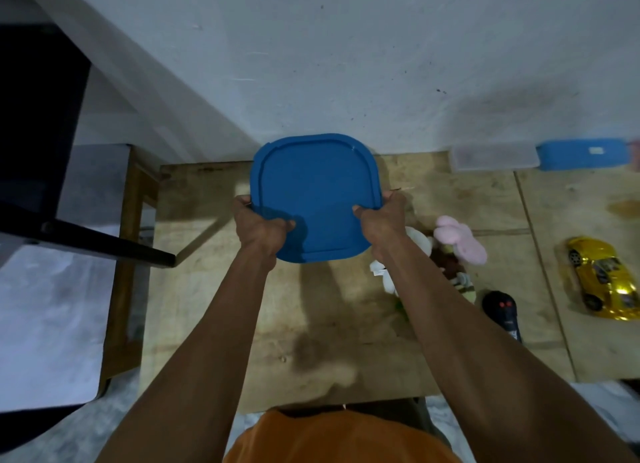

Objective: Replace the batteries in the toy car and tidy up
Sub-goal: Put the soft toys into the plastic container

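Both my hands hold a square blue lid (pixel 313 185) above the wooden table (pixel 214 306), near the wall. My left hand (pixel 259 225) grips its near left corner, thumb on top. On the near right edge my right hand (pixel 382 220) grips it the same way. What lies under the lid is hidden. A shiny yellow toy car (pixel 601 277) lies at the far right of the table. Left of the car lies a black remote control (pixel 502 312) with red buttons.
Soft toys, one pink (pixel 457 239) and one white (pixel 417 240), lie just right of my right arm. A clear box (pixel 495 157) and a small blue box (pixel 581 154) stand along the wall at the back right. A black chair (pixel 38 133) stands at the left.
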Tool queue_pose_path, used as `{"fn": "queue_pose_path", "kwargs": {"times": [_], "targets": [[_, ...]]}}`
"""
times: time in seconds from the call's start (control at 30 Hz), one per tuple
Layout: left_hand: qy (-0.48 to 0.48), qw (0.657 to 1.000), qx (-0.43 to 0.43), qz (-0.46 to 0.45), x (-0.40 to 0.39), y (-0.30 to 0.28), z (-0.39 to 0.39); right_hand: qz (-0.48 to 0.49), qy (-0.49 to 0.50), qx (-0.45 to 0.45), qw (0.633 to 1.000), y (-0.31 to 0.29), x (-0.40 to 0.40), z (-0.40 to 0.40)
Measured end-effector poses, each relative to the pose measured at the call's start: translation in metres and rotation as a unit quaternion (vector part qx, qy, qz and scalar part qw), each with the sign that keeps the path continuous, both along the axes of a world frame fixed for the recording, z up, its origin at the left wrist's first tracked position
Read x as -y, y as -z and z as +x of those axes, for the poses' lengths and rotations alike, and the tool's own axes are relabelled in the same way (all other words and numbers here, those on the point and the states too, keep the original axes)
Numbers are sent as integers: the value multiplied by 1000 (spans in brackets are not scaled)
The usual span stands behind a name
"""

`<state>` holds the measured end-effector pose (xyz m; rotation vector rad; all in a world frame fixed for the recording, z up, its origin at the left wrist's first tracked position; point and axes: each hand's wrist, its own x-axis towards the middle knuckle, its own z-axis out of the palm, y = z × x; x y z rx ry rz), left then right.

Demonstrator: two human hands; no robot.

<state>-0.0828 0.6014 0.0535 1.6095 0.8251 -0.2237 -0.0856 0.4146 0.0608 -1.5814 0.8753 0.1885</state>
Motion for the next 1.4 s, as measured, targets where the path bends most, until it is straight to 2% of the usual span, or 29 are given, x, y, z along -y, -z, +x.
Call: {"fn": "queue_pose_path", "kwargs": {"times": [0.23, 0.37, 0.53, 0.77, 0.87, 1.0, 1.13, 1.27, 1.4], "targets": [[-13, 999, -36, -13, 0, -4, 8, 10, 18, 2, 1000, 0, 3, 0], [-8, 998, -53, -11, -5, -2, 11, -8, -15, 18, 1000, 1, 2, -3], [-17, 1000, -10, 8, 0, -6, 7, -49, -49, 61, 996, 2, -3, -7], [-44, 993, 70, 83, 18, -34, -13, -113, -72, 136, 982, -6, -15, -17], [-32, 986, 115, 116, 22, -45, -34, -125, -95, 166, 974, -19, -13, -31], [-10, 982, 123, 140, 24, -55, -76, -130, -126, 169, 969, -34, -3, -72], [5, 980, 89, 177, 30, -58, -133, -119, -166, 171, 964, -38, 10, -128], [23, 972, 37, 229, 39, -50, -206, -111, -212, 135, 962, -19, 22, -191], [30, 968, -5, 249, 48, -36, -246, -118, -240, 92, 959, 7, 31, -222]]}}
